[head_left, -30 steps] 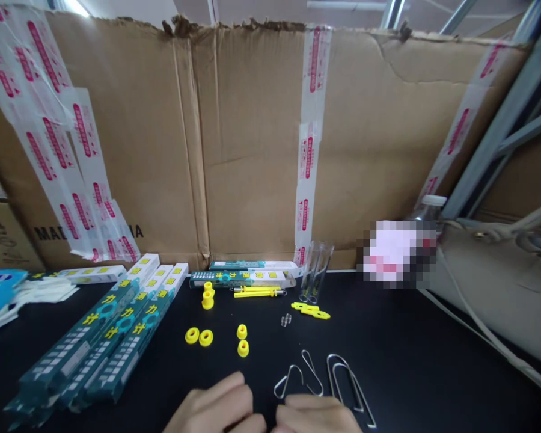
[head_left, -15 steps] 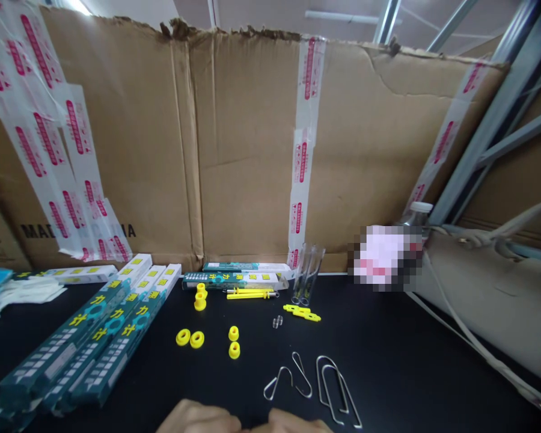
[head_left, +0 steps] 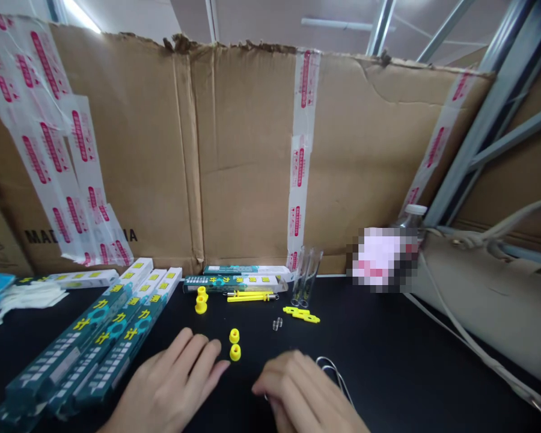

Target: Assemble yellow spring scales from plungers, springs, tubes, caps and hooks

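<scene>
The left hand point(head_left: 166, 385) lies low over the black tabletop point(head_left: 388, 355), palm down, with the fingers spread and pointing forward and to the right. Its grip is open and holds nothing. The right hand point(head_left: 300, 391) is near it, with the back of the hand up and the fingers curved down toward the left. I cannot tell if this grip closes on something, because the fingers hide the inside. A bent steel wire point(head_left: 336, 374) lies partly under the right hand. Two small yellow rubber pieces point(head_left: 235, 353) stand between the two hands, one behind the other, and the left fingertips point(head_left: 219, 362) are just beside the nearer piece.

Farther back there are two more yellow pieces point(head_left: 201, 302), yellow rods point(head_left: 250, 295), a flat yellow part point(head_left: 301, 314), a small clear tube point(head_left: 277, 324) and two glass tubes point(head_left: 306, 276). On the left, long teal and white boxes point(head_left: 90, 340) lie side by side, and a taped cardboard sheet point(head_left: 243, 150) stands behind the tabletop.
</scene>
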